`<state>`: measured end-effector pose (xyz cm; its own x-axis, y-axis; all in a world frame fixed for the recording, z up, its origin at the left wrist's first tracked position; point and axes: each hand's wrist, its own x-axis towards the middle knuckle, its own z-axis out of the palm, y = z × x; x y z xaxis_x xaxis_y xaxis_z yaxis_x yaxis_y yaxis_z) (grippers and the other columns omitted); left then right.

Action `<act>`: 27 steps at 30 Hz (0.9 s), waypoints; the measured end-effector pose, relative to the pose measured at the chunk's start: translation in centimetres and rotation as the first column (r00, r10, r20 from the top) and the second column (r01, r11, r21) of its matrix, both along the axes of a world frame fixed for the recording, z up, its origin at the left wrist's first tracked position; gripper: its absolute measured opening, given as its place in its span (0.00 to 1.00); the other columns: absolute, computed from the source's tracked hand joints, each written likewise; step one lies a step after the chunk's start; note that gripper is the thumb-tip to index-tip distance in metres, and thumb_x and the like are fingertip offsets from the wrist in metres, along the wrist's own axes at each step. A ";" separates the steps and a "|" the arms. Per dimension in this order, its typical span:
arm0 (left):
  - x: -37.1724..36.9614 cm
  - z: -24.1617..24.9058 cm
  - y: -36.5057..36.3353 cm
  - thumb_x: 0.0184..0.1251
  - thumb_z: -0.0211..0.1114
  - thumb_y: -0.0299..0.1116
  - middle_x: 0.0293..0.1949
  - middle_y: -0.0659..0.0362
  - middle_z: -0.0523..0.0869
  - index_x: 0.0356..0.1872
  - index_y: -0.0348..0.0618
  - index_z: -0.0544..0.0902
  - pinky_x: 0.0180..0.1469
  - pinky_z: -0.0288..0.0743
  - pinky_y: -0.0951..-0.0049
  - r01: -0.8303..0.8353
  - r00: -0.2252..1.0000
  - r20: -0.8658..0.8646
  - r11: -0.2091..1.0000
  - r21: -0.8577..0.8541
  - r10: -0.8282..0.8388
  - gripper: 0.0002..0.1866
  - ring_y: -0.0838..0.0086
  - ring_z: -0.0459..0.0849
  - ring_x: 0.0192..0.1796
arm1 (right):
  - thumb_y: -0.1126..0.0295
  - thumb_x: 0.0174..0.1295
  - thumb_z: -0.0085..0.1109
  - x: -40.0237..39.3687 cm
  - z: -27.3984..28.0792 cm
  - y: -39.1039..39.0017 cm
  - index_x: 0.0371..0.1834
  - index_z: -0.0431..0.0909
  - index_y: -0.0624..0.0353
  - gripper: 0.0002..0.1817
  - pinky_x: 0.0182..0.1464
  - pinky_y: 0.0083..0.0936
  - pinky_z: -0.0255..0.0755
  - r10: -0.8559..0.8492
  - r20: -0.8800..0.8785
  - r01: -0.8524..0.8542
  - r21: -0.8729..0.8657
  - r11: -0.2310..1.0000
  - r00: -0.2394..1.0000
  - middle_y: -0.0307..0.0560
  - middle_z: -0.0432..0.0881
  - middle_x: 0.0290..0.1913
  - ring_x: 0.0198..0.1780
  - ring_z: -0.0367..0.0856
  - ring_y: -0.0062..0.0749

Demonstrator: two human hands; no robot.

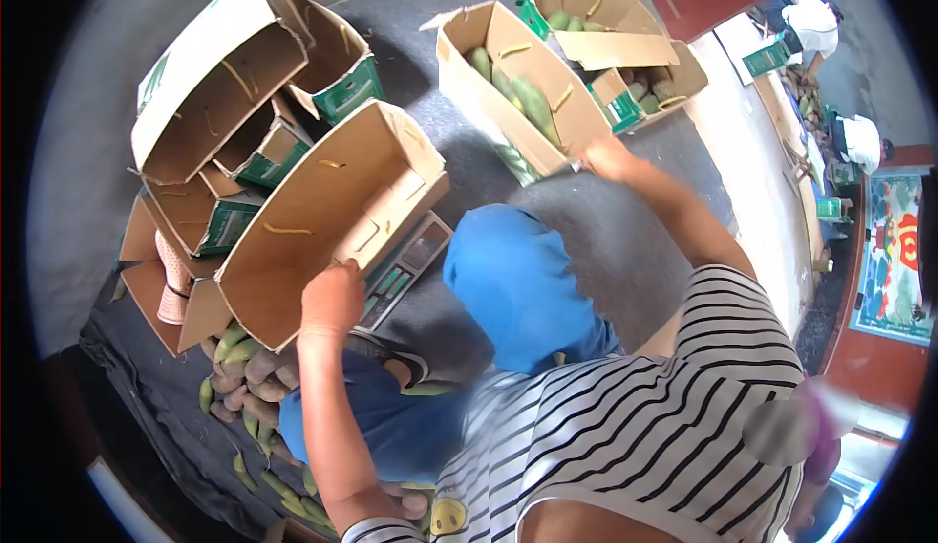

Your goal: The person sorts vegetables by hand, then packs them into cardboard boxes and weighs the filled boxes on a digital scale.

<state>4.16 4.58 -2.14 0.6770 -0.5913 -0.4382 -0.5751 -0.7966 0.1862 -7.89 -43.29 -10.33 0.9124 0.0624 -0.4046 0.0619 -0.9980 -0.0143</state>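
My left hand (333, 297) is closed on the near edge of a large open cardboard box (318, 176), whose inside shows no produce. That box stands over a scale (415, 258) with a display and green keys. My right hand (608, 158) is at the near corner of another cardboard box (576, 103), its fingers closed at the edge. Long green vegetables (528, 103) lie inside this second box, slightly blurred.
Several open cartons (220, 93) stand at the left. Green and brown produce (256, 372) lies on dark cloth beside my left leg. Beyond my right hand are more filled boxes (620, 44). People (813, 23) are at the far right.
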 end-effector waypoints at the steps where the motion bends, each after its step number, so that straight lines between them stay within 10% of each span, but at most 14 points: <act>1: 0.1 0.1 -0.1 0.55 0.63 0.34 0.32 0.47 0.83 0.35 0.40 0.78 0.40 0.77 0.57 0.000 1.000 -0.004 1.000 0.005 0.000 0.10 0.54 0.83 0.37 | 0.69 0.48 0.56 -4.0 -2.8 -1.9 0.26 0.81 0.50 0.04 0.35 0.40 0.74 0.023 0.021 -0.022 -0.043 0.999 1.000 0.48 0.81 0.27 0.33 0.81 0.47; 6: -0.2 0.2 0.2 0.56 0.61 0.30 0.34 0.45 0.82 0.41 0.38 0.77 0.41 0.75 0.55 0.038 0.999 0.005 0.998 -0.050 -0.038 0.12 0.52 0.81 0.40 | 0.71 0.51 0.51 -20.2 0.4 -6.0 0.31 0.78 0.53 0.07 0.45 0.35 0.73 -0.173 -0.291 0.140 -0.132 0.981 0.941 0.45 0.80 0.41 0.46 0.78 0.43; 11: -0.9 0.1 0.2 0.58 0.59 0.30 0.37 0.42 0.81 0.44 0.36 0.75 0.42 0.73 0.54 0.011 0.999 -0.033 0.998 -0.055 -0.013 0.14 0.49 0.80 0.42 | 0.72 0.49 0.51 -37.3 -0.5 -12.4 0.30 0.81 0.53 0.08 0.49 0.35 0.71 0.050 -0.069 -0.065 -0.243 0.968 0.996 0.40 0.81 0.39 0.47 0.77 0.37; 14: -1.0 0.3 -0.3 0.59 0.58 0.31 0.38 0.41 0.81 0.45 0.34 0.75 0.43 0.72 0.54 0.025 0.997 -0.070 0.999 -0.028 -0.027 0.15 0.48 0.79 0.42 | 0.70 0.56 0.50 -41.1 0.9 -13.0 0.32 0.81 0.57 0.09 0.51 0.37 0.71 -0.663 -0.296 0.290 -0.726 0.624 0.687 0.44 0.81 0.45 0.48 0.78 0.38; 17: -0.1 -1.3 1.2 0.60 0.57 0.32 0.39 0.39 0.80 0.48 0.32 0.74 0.44 0.72 0.55 0.059 0.997 -0.035 0.992 -0.112 -0.063 0.17 0.46 0.78 0.43 | 0.69 0.59 0.48 -41.6 2.5 -9.2 0.33 0.80 0.62 0.11 0.48 0.41 0.72 -0.925 0.165 0.834 -0.507 0.219 0.343 0.50 0.81 0.43 0.46 0.79 0.43; 20: -0.1 -1.1 1.1 0.60 0.57 0.32 0.39 0.38 0.80 0.50 0.30 0.74 0.44 0.72 0.55 0.066 0.997 -0.019 0.991 -0.115 -0.069 0.19 0.45 0.78 0.43 | 0.57 0.59 0.54 -43.9 -0.1 -4.6 0.41 0.76 0.69 0.22 0.47 0.39 0.72 -0.918 0.392 0.994 -0.053 -0.091 -0.063 0.63 0.79 0.44 0.44 0.79 0.51; 24: 0.1 -1.2 0.9 0.60 0.57 0.33 0.40 0.38 0.80 0.50 0.29 0.74 0.45 0.72 0.56 0.061 0.997 -0.051 0.997 -0.056 -0.064 0.20 0.46 0.78 0.44 | 0.54 0.55 0.61 -40.1 -3.1 2.2 0.46 0.74 0.67 0.26 0.38 0.44 0.77 -0.496 -0.140 0.388 0.460 -0.799 -0.857 0.57 0.80 0.41 0.40 0.81 0.49; 27: -0.1 -0.9 0.8 0.60 0.57 0.32 0.40 0.38 0.80 0.50 0.30 0.74 0.45 0.72 0.56 0.061 0.997 -0.039 0.996 -0.067 -0.064 0.19 0.46 0.78 0.44 | 0.59 0.51 0.64 -42.8 -9.0 1.4 0.47 0.74 0.66 0.25 0.32 0.45 0.77 -0.647 -0.301 0.341 0.656 -0.674 -0.700 0.52 0.79 0.41 0.38 0.81 0.51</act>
<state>4.10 5.38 -3.05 0.6204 -0.6600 -0.4237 -0.6141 -0.7448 0.2611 -50.64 -41.87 -19.30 -0.3639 -0.7770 -0.5137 -0.3743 0.6270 -0.6833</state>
